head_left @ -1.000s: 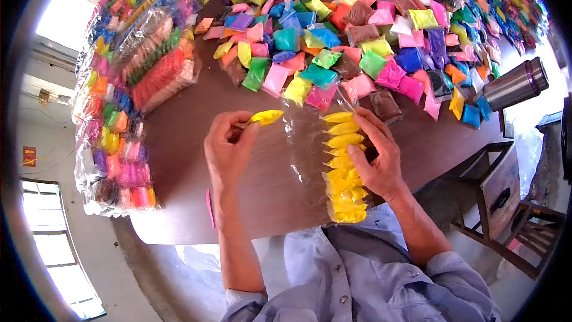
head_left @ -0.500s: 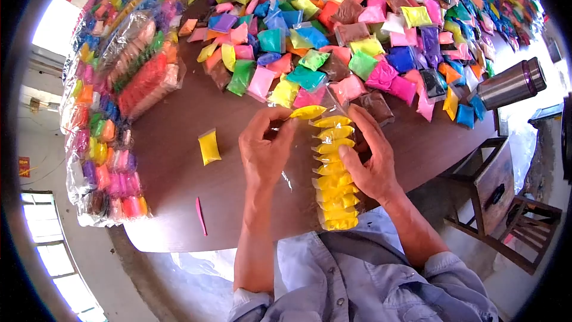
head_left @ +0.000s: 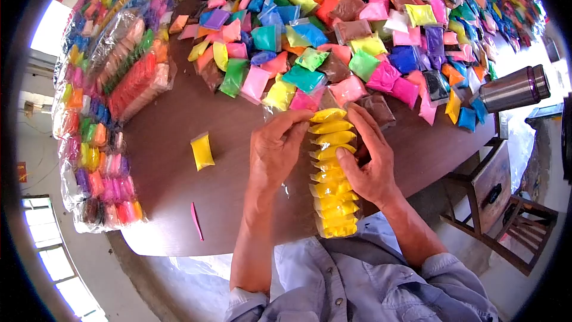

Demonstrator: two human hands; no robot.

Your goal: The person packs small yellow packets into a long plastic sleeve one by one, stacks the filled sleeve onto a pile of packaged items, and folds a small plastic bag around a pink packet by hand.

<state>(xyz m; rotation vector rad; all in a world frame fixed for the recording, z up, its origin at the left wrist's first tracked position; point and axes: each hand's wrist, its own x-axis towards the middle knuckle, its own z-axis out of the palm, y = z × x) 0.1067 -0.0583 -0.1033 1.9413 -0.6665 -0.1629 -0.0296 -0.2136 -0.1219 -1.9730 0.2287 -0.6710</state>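
A clear plastic sleeve holding a row of yellow packets (head_left: 335, 191) runs from the table toward my body. My right hand (head_left: 374, 164) grips its right side, thumb pressed on the upper packets and fingers reaching to the far end. My left hand (head_left: 277, 143) has thumb and index finger pinched at the left end of the topmost yellow packet (head_left: 328, 115), which lies in line with the row at the sleeve's mouth. A single yellow packet (head_left: 202, 152) lies on the table left of my left hand, with a thin pink stick (head_left: 196, 221) nearer the edge.
A large heap of colourful packets (head_left: 310, 77) covers the far side of the brown table (head_left: 161, 179). Filled clear bags (head_left: 140, 89) line the left side. A steel flask (head_left: 513, 89) lies at the right, above a wooden stool (head_left: 491, 197).
The topmost yellow packet has moved right, from beside the sleeve's mouth into line with the row. My left hand has followed it slightly right.
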